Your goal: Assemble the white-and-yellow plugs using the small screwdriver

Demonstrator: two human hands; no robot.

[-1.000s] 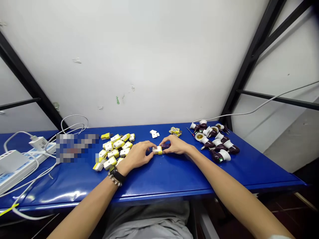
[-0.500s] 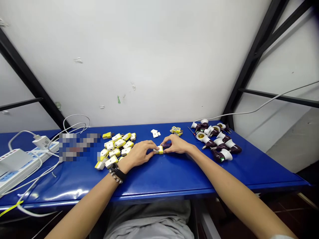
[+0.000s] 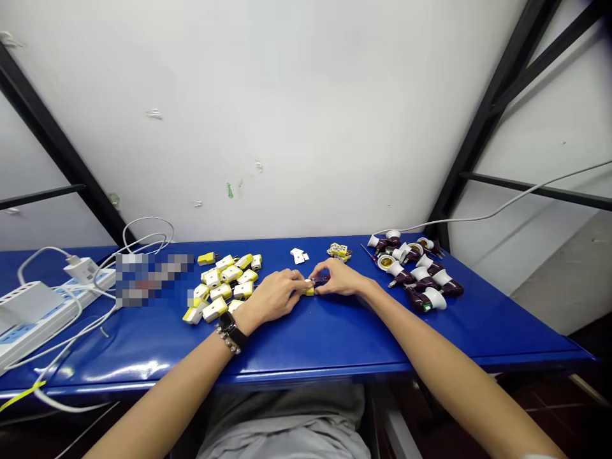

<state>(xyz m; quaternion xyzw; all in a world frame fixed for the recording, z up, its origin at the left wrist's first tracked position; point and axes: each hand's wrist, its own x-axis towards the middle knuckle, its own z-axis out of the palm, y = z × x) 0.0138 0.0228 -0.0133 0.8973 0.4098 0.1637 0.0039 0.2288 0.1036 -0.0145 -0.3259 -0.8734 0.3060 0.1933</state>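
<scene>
Both my hands meet at the middle of the blue table (image 3: 335, 344). My left hand (image 3: 272, 296) has its fingers curled round a small white-and-yellow plug (image 3: 308, 290), pressing it onto the tabletop. My right hand (image 3: 337, 279) pinches a dark maroon piece (image 3: 321, 280) against the plug's right end. The plug is mostly hidden by my fingers. A wristwatch and bead bracelet (image 3: 229, 333) sit on my left wrist.
A pile of several white-and-yellow plugs (image 3: 222, 287) lies left of my hands. Maroon-and-white lamp sockets (image 3: 414, 271) are heaped at the right. Small white parts (image 3: 299, 256) and a yellow part (image 3: 338, 250) lie by the wall. A power strip (image 3: 33, 315) with cables sits far left.
My left fingers have closed further over the plug, covering more of it. Both hands stay in place; the view has shifted slightly.
</scene>
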